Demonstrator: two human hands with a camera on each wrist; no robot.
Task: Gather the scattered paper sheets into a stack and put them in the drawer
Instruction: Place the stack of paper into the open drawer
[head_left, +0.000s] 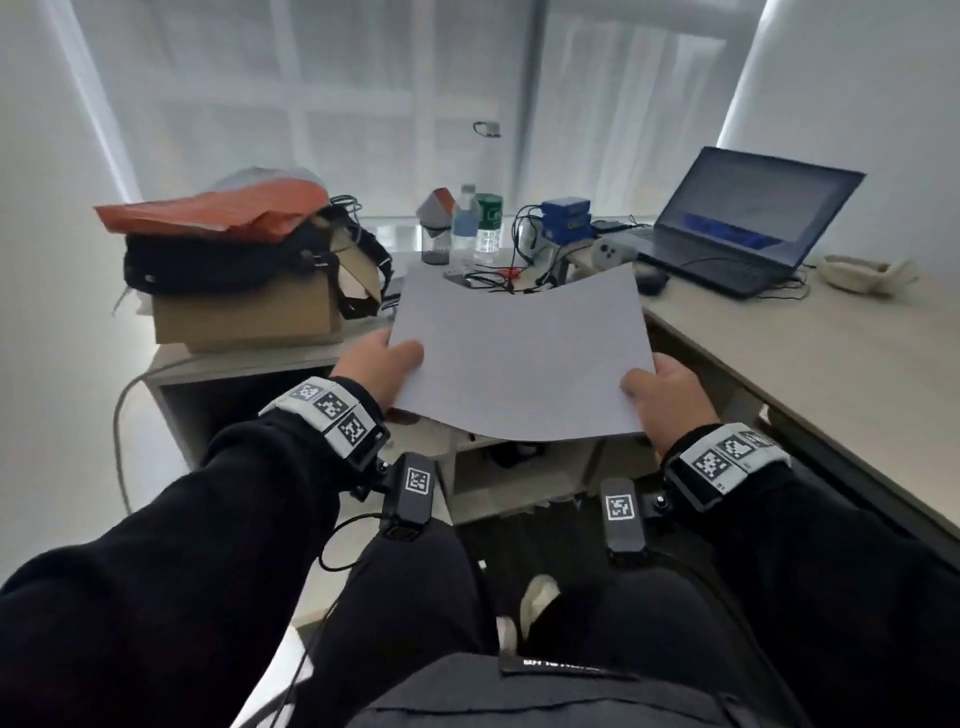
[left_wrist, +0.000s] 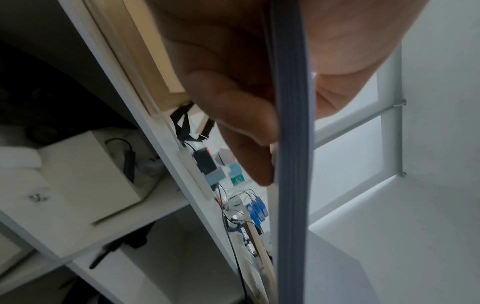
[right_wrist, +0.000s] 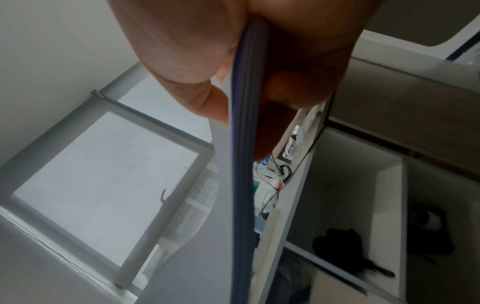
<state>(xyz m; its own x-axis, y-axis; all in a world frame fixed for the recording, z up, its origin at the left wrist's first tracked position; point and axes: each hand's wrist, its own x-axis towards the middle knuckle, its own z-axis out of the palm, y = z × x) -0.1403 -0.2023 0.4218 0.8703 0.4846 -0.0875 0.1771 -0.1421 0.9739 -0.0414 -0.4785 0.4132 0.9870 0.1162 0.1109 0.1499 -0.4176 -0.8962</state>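
Note:
A stack of white paper sheets (head_left: 519, 353) hangs in the air between my hands, sagging in the middle, above the open drawer (head_left: 519, 478). My left hand (head_left: 382, 371) pinches its left edge, thumb on top. My right hand (head_left: 662, 395) pinches the right edge the same way. In the left wrist view the stack's edge (left_wrist: 293, 164) shows several layered sheets between thumb and fingers (left_wrist: 246, 127). The right wrist view shows the stack's edge (right_wrist: 242, 185) clamped under the thumb (right_wrist: 192, 67). Most of the drawer is hidden under the paper.
A cardboard box (head_left: 249, 312) with a black bag and an orange packet on top sits on the low cabinet at left. On the desk behind are bottles (head_left: 465, 223), cables and blue boxes (head_left: 566, 218). A laptop (head_left: 743, 218) stands at right. My knees are below.

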